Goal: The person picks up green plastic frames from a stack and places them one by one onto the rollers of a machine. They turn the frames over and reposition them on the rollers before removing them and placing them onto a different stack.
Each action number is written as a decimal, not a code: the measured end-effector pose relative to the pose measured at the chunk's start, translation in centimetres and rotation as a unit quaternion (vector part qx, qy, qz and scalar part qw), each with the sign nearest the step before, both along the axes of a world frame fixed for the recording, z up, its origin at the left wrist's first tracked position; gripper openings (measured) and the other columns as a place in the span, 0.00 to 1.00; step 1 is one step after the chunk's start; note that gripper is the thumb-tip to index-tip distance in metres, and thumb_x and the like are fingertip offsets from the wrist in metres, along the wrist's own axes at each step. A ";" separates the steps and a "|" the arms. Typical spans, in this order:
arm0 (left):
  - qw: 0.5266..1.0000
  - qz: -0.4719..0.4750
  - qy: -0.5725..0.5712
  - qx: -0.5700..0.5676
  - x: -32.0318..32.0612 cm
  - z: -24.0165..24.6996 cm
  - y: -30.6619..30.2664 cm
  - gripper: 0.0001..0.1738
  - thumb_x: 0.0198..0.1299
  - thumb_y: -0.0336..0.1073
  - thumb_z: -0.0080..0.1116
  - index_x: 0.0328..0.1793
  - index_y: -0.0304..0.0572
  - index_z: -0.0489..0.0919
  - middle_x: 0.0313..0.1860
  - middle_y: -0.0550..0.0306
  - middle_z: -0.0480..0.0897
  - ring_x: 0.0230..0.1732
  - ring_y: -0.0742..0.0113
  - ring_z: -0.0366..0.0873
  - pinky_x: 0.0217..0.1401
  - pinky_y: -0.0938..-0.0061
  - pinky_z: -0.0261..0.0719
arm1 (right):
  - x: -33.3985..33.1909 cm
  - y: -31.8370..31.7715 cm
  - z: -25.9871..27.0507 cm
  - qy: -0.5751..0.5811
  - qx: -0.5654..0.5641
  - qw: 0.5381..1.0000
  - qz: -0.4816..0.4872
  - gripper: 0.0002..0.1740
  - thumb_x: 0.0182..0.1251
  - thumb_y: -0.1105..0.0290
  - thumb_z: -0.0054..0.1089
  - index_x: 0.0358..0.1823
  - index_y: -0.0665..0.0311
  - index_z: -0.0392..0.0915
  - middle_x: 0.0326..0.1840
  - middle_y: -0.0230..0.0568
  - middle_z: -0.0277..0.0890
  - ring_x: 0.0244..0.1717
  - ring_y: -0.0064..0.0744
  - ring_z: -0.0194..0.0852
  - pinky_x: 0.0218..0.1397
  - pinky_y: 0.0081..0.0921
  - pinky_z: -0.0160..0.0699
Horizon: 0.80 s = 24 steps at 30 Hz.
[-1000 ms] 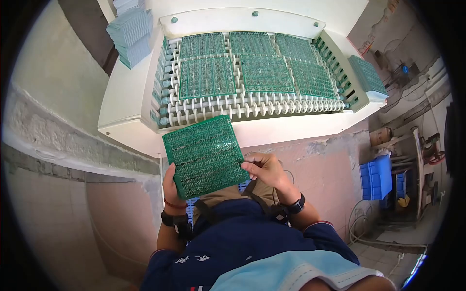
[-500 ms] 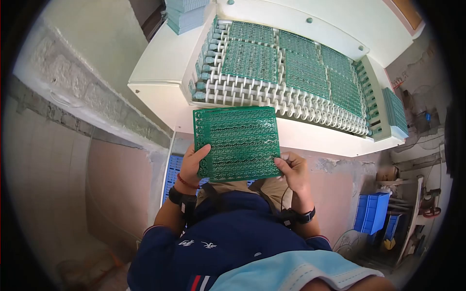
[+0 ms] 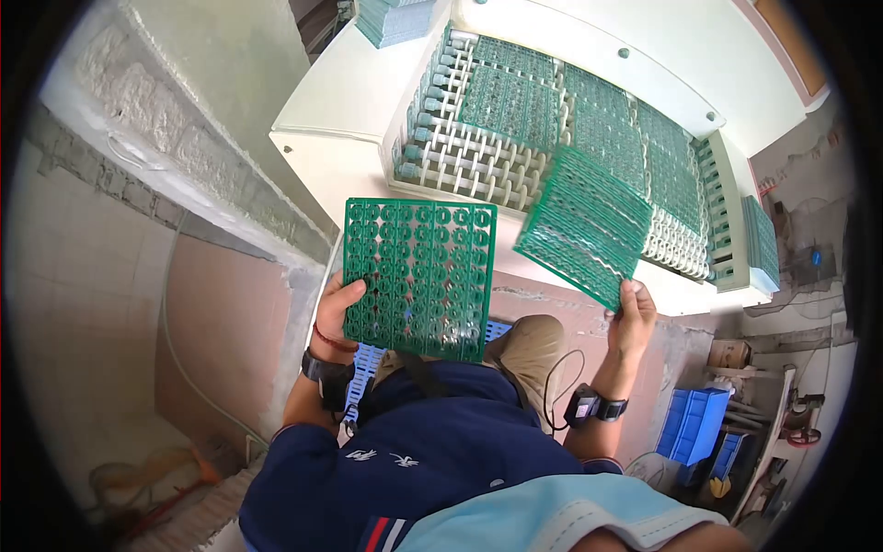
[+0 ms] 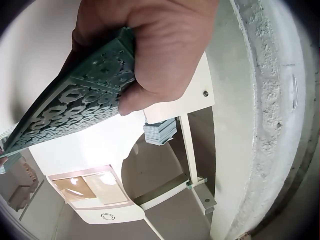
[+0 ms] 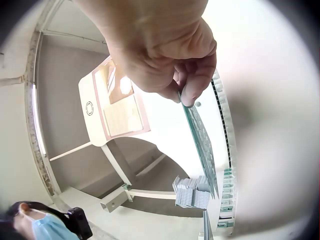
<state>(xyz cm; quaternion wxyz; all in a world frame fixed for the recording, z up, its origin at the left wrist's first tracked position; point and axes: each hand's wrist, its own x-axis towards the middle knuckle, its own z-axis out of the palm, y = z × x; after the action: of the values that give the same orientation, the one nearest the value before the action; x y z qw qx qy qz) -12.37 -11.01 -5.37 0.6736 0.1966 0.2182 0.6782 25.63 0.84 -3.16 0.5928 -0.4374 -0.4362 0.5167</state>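
Note:
In the head view the left hand [image 3: 338,308] grips the left edge of a green circuit panel [image 3: 418,276], thumb on its face; the left wrist view shows the panel [image 4: 75,100] seen edge-on under the hand [image 4: 150,50]. The right hand [image 3: 633,317] pinches the lower corner of another green panel [image 3: 589,225], tilted and held apart from the first, in front of the roller conveyor [image 3: 478,166]. Thumb and fingertips of the right hand [image 5: 165,55] hold that panel's edge [image 5: 200,140] in the right wrist view. Several panels [image 3: 510,101] lie in rows on the rollers.
A stack of panels [image 3: 395,20] stands on the machine's left side, another stack [image 3: 761,241] on its right end. The white machine edge [image 3: 331,156] runs below the rollers. Blue crates [image 3: 693,425] are at the lower right, a concrete ledge [image 3: 184,152] at the left.
The right hand has moved up and right with one panel, separating it from the panel in the left hand. The head view has shifted, so the conveyor appears farther right.

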 end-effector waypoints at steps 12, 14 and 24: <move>0.999 -0.020 0.018 0.019 1.3 -0.7 -0.8 0.23 0.58 0.32 0.53 0.59 0.28 0.69 0.52 0.41 0.77 0.50 0.53 0.78 0.52 0.60 0.78 | -12.4 4.3 -0.4 -0.194 -0.055 0.978 0.056 0.12 0.63 0.69 0.58 0.32 0.74 0.76 0.19 0.35 0.74 0.16 0.18 0.70 0.15 0.17 0.72; 0.999 -0.030 0.013 0.009 1.3 -0.6 -1.0 0.23 0.58 0.32 0.53 0.59 0.28 0.69 0.52 0.41 0.77 0.50 0.53 0.78 0.52 0.60 0.78 | -11.2 4.2 -0.1 -0.240 -0.057 0.969 0.027 0.12 0.63 0.68 0.59 0.31 0.73 0.77 0.18 0.35 0.74 0.15 0.18 0.71 0.14 0.15 0.69; 0.998 -0.054 -0.005 -0.016 1.6 -1.6 0.2 0.23 0.58 0.30 0.52 0.59 0.27 0.68 0.52 0.42 0.77 0.49 0.54 0.78 0.51 0.62 0.79 | 2.6 6.1 0.2 -0.294 -0.059 0.942 -0.148 0.14 0.60 0.65 0.63 0.34 0.72 0.81 0.19 0.31 0.74 0.15 0.14 0.64 0.15 0.13 0.61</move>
<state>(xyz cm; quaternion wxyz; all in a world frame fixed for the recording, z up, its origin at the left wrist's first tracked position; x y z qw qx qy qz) -10.75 -10.85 -6.97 0.7136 0.1937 0.2148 0.6380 28.21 6.94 -3.00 0.4806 -0.6639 -0.4903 0.2965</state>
